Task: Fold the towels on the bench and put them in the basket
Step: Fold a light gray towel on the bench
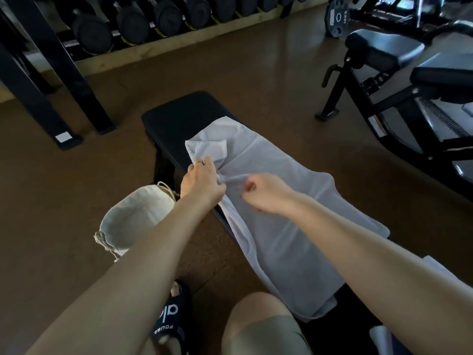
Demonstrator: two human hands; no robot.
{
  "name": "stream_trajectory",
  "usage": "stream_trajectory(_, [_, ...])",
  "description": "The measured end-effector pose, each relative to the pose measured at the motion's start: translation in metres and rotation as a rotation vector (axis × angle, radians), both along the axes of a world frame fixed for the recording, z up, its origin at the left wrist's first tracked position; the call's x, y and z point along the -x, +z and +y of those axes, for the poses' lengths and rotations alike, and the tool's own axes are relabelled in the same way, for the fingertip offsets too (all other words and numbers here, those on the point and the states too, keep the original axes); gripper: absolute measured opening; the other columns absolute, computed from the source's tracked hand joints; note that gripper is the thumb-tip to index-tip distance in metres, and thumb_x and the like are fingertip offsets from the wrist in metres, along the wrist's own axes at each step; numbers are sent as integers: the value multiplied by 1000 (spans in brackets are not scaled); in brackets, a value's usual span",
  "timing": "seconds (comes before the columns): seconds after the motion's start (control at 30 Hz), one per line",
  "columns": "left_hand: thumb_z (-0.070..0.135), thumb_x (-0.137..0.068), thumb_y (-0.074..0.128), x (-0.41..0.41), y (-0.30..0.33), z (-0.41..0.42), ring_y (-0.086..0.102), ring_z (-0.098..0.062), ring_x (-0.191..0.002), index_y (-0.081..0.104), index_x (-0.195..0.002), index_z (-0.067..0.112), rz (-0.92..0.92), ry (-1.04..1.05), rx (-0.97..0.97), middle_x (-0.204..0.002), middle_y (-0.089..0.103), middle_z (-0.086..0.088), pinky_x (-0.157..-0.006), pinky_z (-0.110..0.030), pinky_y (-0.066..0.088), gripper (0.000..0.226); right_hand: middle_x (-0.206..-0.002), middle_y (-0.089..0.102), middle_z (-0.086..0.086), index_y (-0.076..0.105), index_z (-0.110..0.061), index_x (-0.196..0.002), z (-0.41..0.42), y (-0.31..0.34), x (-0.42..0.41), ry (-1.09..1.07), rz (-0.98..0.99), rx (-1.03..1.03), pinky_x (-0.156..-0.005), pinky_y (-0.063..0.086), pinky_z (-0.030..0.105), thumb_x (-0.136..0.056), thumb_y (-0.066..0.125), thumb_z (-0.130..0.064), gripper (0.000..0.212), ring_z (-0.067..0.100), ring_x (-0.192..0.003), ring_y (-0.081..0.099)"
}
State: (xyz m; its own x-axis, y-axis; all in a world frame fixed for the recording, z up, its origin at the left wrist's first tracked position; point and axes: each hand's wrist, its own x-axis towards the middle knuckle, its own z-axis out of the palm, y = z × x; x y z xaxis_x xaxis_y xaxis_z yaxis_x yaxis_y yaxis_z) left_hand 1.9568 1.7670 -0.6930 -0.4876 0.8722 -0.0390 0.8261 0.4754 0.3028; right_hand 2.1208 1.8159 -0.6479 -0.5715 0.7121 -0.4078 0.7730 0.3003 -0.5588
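Observation:
A long pale grey towel lies spread along the black padded bench, its far corner folded back toward me. My left hand, a ring on one finger, pinches a bunched edge of the towel at the bench's left side. My right hand is closed beside it, gripping the same gathered fold. On the floor left of the bench stands an open cream fabric basket with a drawstring. More white towel fabric shows at the bottom right.
A dumbbell rack runs along the far wall. Black rack legs stand at the left. Another gym machine fills the right. My knee and sandalled foot are at the bottom, on brown floor.

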Motion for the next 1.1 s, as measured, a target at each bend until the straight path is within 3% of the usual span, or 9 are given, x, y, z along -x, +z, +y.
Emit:
stream_trajectory(0.13, [23, -97, 50, 14, -10, -3, 58, -34, -100, 52, -111, 8, -144, 74, -86, -112, 54, -14, -74, -39, 43, 22, -109, 69, 9, 65, -9, -122, 27, -19, 38, -143, 187, -37, -71, 52, 34, -99, 59, -23, 28, 25, -97, 65])
stream_trajectory(0.27, [41, -97, 52, 29, -11, 2, 59, -29, -90, 56, -107, 7, -334, 219, -139, -104, 58, -11, -69, -37, 44, 35, -124, 63, 4, 55, -19, -136, 49, -31, 82, -208, 283, -108, -87, 52, 35, -103, 55, -26, 34, 22, -105, 62])
stream_trajectory(0.4, [52, -95, 56, 39, -21, 3, 59, -26, -89, 59, -103, 10, -335, 193, -166, -101, 61, -9, -72, -34, 43, 43, -128, 61, 9, 53, -23, -140, 63, -43, 116, -57, 113, -411, -92, 49, 40, -104, 52, -30, 37, 30, -119, 57])
stream_trajectory(0.5, [54, -91, 60, 47, -21, 8, 61, -24, -89, 60, -97, 13, -332, 168, -198, -99, 61, -6, -73, -35, 47, 41, -137, 53, 13, 51, -26, -141, 73, -41, 137, -76, -54, -377, -98, 48, 44, -102, 50, -25, 39, 34, -124, 52])
stream_trajectory(0.63, [64, -85, 65, 53, -12, 17, 61, -20, -92, 62, -109, 13, -400, 167, -172, -104, 60, -3, -75, -32, 51, 56, -107, 66, 3, 66, -16, -108, 85, -32, 164, -180, 198, -270, -72, 48, 31, -94, 48, -9, 24, 23, -94, 62])
stream_trajectory(0.73, [62, -85, 67, 64, -9, 21, 61, -21, -101, 54, -122, 12, -614, 267, -227, -113, 59, -4, -78, -34, 54, 63, -88, 65, -6, 67, -15, -95, 82, -19, 192, -123, 466, -320, -69, 43, 19, -89, 59, -3, 16, 8, -80, 59])
stream_trajectory(0.8, [52, -89, 69, 75, -10, 20, 61, -21, -104, 50, -129, 12, -748, 383, -309, -117, 59, -4, -73, -31, 50, 59, -86, 63, -11, 70, -18, -97, 74, -12, 217, 14, 515, -308, -69, 42, 17, -89, 64, -3, 19, 3, -79, 58])
stream_trajectory(0.93, [32, -101, 55, 100, -20, 15, 61, -17, -90, 57, -135, 13, -945, 643, -478, -106, 63, -2, -71, -31, 50, 39, -113, 61, -7, 57, -24, -140, 57, -24, 248, 349, 267, -152, -75, 47, 23, -99, 64, -17, 43, 9, -94, 61])
stream_trajectory(1.1, [29, -103, 53, 110, -31, 9, 63, -21, -105, 65, -124, 21, -1209, 790, -496, -117, 67, -1, -96, -40, 53, 25, -133, 59, 7, 51, -23, -145, 104, -44, 218, 91, 167, -556, -88, 48, 38, -106, 43, -30, 40, 29, -120, 58])
